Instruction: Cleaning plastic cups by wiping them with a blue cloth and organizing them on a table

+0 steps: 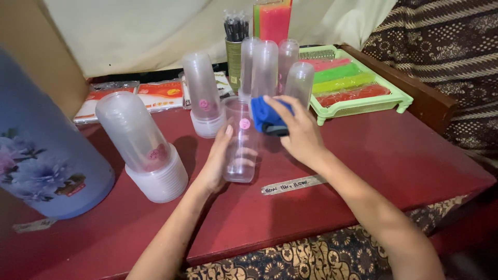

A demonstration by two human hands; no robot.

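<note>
I see the clear plastic cup [240, 141] standing upright on the red desk [394, 155], long axis vertical, mouth up, so the blue cloth [265, 117] can go in from above. My left hand [217, 161] steadies its side, fingers curled loosely around it; my right hand [300, 134] pinches the cloth at the rim. Stacked cups [142, 145] stand nearby.

A blue flowered flask [44, 171] stands left on the red bench [394, 155]; a green tray [358, 106] of combs sits far right.
</note>
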